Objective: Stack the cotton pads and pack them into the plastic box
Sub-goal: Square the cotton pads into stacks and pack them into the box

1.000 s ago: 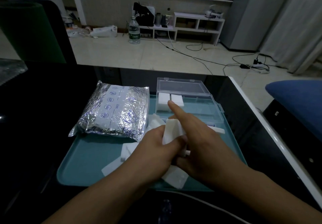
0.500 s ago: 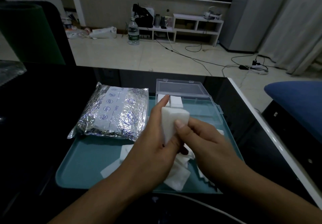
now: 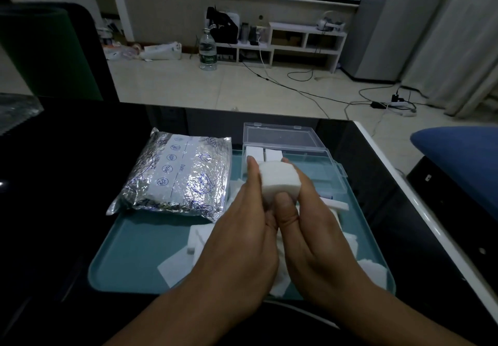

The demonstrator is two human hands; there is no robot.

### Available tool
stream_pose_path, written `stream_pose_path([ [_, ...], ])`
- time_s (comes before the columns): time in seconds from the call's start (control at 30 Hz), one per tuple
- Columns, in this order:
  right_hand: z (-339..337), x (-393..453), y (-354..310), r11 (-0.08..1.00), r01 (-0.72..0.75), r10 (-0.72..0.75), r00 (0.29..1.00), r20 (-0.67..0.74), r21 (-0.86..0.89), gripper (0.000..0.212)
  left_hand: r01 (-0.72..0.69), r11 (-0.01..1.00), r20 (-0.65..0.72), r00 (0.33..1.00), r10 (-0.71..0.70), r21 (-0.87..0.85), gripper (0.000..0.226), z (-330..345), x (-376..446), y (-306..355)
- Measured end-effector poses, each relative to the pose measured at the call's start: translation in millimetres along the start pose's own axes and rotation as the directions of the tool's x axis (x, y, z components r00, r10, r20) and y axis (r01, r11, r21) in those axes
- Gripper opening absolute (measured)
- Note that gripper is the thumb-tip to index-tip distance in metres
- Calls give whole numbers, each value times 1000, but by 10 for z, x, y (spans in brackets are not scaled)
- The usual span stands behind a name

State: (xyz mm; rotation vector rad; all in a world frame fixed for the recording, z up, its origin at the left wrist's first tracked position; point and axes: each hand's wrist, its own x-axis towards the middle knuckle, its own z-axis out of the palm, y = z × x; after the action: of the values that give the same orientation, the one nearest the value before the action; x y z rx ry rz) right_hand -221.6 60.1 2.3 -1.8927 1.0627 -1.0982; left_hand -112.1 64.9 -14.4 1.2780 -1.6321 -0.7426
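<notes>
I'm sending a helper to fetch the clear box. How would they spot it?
Find the teal tray on the black table. At its far right corner sits the plastic box, lid open. Unlike the foil bag beside it, it's see-through.

I see everything through a single wide-angle camera on my head, tilted forward and down. It sits close above the glossy black counter [image 3: 67, 184], so my forearms enter from the bottom edge and my left hand [image 3: 239, 240] and right hand [image 3: 315, 238] fill the lower middle. The flat teal plastic tray [image 3: 140, 251] lies just beneath them. Farther up, the view reaches across the pale tiled floor [image 3: 215, 87] to the far wall.
</notes>
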Motion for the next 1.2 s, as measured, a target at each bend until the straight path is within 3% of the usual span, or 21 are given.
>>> stream_pose_path([
  [0.07, 89, 1, -287, 986, -89, 92, 996, -17, 144, 50, 24, 998, 53, 998, -20, -63, 76, 254, -93, -492],
  [0.13, 53, -24, -577, 963, -131, 144, 989, -39, 237, 49, 0, 998, -61, 998, -3, -60, 76, 521, -84, -906],
  [0.2, 107, -39, -290, 962, -88, 97, 995, -20, 260, 47, -19, 995, -51, 999, 14, -97, 70, 256, -110, -535],
  [0.3, 40, 12, -16, 998, -60, 62, 994, -86, 30, 30, 18, 993, -46, 999, -24, -117, 31, -105, -33, -26],
  [0.47, -123, 132, 90, 977, -140, 157, 983, -97, 159, 12, 94, 965, -36, 994, -106, -244, 15, -117, 47, -73],
  [0.67, -195, 164, 158, 950, -227, 246, 967, -67, 216, 16, 162, 944, -62, 980, -187, -286, 15, -65, 81, -66],
  [0.87, -231, 207, 258, 984, -169, 175, 980, -98, 58, 18, 222, 925, -68, 965, -254, -309, 13, -10, 165, -104],
  [1.1, -47, 132, 300, 984, -168, 173, 979, -108, 58, 23, 198, 971, -138, 967, -216, -135, 37, 106, 125, -75],
  [1.2, 55, 76, 285, 988, -136, 145, 981, -131, 74, 28, 242, 958, -160, 951, -265, -152, 49, 140, 87, -40],
])
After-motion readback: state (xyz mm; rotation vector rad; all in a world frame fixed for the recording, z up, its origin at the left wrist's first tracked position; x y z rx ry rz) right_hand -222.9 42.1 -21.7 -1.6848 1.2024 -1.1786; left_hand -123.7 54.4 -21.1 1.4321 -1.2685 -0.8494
